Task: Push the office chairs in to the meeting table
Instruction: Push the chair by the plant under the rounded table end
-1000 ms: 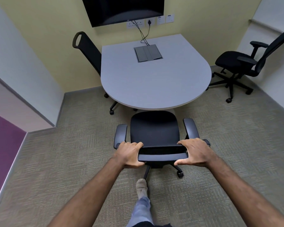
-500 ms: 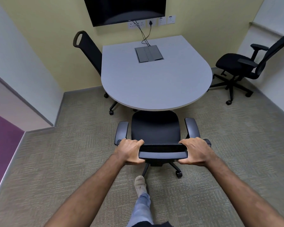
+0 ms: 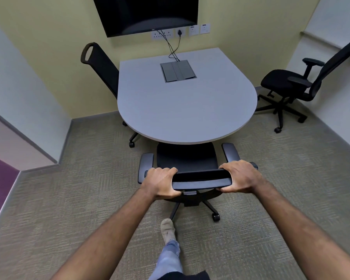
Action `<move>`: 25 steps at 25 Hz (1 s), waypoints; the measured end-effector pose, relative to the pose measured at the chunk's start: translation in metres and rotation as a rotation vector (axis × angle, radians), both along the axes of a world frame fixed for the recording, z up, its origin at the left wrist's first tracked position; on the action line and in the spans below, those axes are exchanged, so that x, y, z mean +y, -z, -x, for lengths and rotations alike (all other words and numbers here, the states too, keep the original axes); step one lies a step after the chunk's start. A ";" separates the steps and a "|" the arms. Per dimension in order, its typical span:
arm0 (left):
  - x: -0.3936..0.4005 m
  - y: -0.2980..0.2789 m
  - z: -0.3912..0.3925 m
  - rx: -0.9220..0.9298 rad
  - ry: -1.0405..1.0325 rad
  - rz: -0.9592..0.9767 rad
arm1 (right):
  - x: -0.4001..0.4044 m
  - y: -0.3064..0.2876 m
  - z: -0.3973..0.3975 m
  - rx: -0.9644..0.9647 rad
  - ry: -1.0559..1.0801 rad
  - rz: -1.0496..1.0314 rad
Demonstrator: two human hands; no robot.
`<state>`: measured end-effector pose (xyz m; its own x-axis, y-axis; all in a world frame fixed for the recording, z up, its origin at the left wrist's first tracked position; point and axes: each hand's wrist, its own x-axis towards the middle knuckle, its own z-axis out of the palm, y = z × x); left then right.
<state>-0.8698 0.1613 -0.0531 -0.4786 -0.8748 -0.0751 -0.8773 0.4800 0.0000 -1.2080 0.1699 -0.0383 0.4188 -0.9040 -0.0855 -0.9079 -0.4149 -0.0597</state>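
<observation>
A black office chair [image 3: 187,158] stands right in front of me, the front of its seat tucked under the rounded near edge of the grey meeting table [image 3: 182,110]. My left hand [image 3: 160,182] grips the left end of the backrest's top edge. My right hand [image 3: 239,176] grips the right end. A second black chair [image 3: 101,65] is pushed in at the table's left side, next to the wall. A third black chair [image 3: 287,85] stands apart from the table at the right, turned toward it.
A cable box [image 3: 178,70] is set into the tabletop, with cables running up to wall sockets [image 3: 180,33] under a dark screen [image 3: 146,13]. Walls close in on the left and right. My foot [image 3: 167,229] is on the carpet behind the chair's wheeled base [image 3: 215,216].
The chair in my hands has rolled forward, so its seat now reaches further under the table edge. I have stepped closer to the table. Both hands keep their grip.
</observation>
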 end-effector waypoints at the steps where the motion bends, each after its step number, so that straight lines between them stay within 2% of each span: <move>1: -0.003 0.001 0.000 0.013 -0.009 0.005 | -0.004 0.002 0.001 -0.003 0.001 0.001; 13: -0.090 -0.010 -0.024 -0.005 -0.003 0.018 | -0.083 0.007 -0.025 -0.104 0.063 0.013; 25: -0.176 -0.004 0.015 0.031 0.028 0.101 | -0.161 0.006 0.014 -0.125 0.079 0.034</move>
